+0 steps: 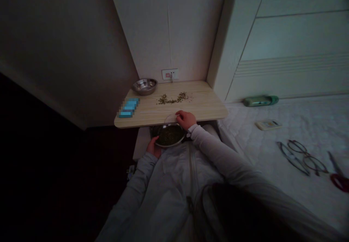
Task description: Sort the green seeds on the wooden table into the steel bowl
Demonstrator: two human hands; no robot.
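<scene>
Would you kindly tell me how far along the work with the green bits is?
Done: the round steel bowl at the edge of the pale wooden table holds green bits. In hand: left hand grips it, right hand rests above. Left: a scatter of green bits on the table.

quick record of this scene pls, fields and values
left hand: grips rim of near bowl
near bowl holds: dark green bits
right hand: fingers curled at table edge, above near bowl; grasp unclear
on table: loose bits, far bowl, blue item
wall: socket
on bed: glasses, scissors, remote, green case
</scene>
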